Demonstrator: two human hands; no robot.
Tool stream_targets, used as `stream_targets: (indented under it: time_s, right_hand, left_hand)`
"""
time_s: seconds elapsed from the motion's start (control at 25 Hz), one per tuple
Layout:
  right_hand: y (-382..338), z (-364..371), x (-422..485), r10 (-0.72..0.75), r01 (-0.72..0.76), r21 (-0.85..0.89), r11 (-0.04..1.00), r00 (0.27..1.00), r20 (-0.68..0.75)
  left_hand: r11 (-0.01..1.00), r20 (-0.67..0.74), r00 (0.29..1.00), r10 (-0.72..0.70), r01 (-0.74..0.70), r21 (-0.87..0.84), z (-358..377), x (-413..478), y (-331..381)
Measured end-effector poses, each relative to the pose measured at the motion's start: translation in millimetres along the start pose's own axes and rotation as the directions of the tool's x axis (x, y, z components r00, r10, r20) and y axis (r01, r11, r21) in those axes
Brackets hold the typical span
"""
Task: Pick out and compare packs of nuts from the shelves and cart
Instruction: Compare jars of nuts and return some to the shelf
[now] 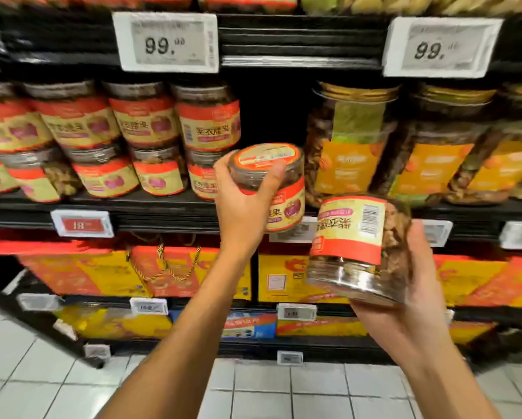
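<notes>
My left hand [244,204] grips a clear nut jar [279,176] with a red and beige label, held upright with its lid tilted toward me, in front of a dark gap on the middle shelf. In my right hand [417,291] rests a second jar of the same kind [356,246], turned upside down so its label and barcode face me. Both jars hang in the air, side by side but apart. Matching red-labelled jars [150,122] are stacked in two layers on the shelf to the left.
Taller nut jars with orange and green labels [353,140] fill the shelf to the right. White price tags reading 99 [166,42] hang on the shelf above. Red and yellow gift boxes [169,270] sit on lower shelves. White floor tiles [283,388] lie below.
</notes>
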State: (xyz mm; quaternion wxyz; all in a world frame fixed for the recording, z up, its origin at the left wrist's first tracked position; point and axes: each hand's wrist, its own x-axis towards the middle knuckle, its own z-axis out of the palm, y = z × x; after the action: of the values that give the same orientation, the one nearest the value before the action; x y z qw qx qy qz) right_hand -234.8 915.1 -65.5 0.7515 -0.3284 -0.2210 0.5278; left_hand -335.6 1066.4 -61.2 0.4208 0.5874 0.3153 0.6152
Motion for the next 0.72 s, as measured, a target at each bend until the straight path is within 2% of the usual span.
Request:
stream_targets:
  time_s: [0.28, 0.56, 0.72]
  right_hand:
    - [4.1, -17.7, 16.0, -0.010, 0.009, -0.035, 0.999, 1.000, -0.022]
    - [10.7, -19.4, 30.4, 0.004, -0.004, 0.015, 1.000, 1.000, -0.018]
    - [10.4, -15.6, 32.0, 0.011, -0.011, 0.029, 1.000, 1.000, -0.005]
  left_hand:
    - [0.986, 0.103, 0.993, 0.053, -0.068, 0.155, 3.1, 23.9, -29.3]
    - [0.968, 0.099, 0.993, 0.067, -0.088, 0.234, 10.4, 28.5, -39.4]
    - [0.953, 0.031, 0.991, 0.128, -0.131, 0.273, 15.8, 20.1, -39.8]
